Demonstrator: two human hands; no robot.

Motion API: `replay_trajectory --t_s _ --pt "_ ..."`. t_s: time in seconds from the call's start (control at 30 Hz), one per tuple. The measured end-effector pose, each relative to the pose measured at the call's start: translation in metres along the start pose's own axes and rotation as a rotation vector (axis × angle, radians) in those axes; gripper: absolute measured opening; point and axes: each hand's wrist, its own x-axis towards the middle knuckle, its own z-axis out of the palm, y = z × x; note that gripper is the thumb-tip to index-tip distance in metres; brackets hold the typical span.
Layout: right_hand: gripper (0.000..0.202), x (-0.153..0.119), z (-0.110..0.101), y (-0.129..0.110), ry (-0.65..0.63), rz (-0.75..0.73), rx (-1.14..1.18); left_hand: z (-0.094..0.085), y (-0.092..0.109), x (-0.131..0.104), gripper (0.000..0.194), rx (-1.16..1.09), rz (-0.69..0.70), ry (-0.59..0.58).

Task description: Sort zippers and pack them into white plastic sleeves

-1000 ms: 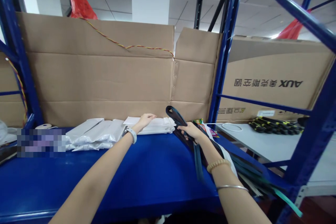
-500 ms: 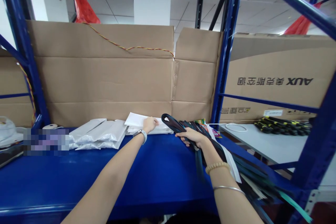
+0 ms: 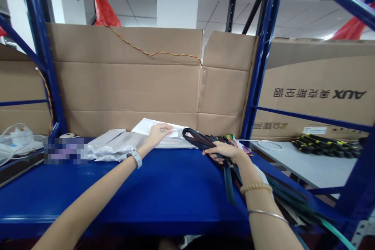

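Black looped band [image 3: 202, 141] gripped by fingers [image 3: 216, 159] of right hand [image 3: 223, 150] above table [image 3: 175, 191], near white bag [image 3: 144, 126]; left hand [image 3: 157, 133] at its edge, no telling whether pinching. Could snag thin plastic if pushed carelessly.

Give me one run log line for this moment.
Left hand: at top white bag | Right hand: gripping dark looped strap | Nearby: white parcels | Surface: blue shelf

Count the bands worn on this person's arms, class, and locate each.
3: a watch by the left hand, a beaded bracelet by the right hand, and a metal bangle farther up the right arm. None seems hidden.
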Motion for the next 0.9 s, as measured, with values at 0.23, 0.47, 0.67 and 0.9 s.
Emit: replay_trajectory --t_s 0.23,0.47,0.67,0.9 --pt "0.03 0.023 0.038 -0.003 -0.284 0.099 -0.023 -0.045 0.013 -0.038 0.015 -0.065 0.088 0.0" --pt "0.022 0.037 0.061 -0.008 -0.459 0.134 0.137 -0.071 0.013 -0.056 0.016 -0.083 0.094 -0.006" --pt "0.018 0.043 0.08 -0.012 -0.485 0.134 0.191 -0.071 0.011 -0.067 0.018 -0.075 0.089 -0.017" --pt "0.016 0.045 0.086 -0.015 -0.477 0.156 0.193 -0.075 0.005 -0.069 0.018 0.143 0.161 -0.052"
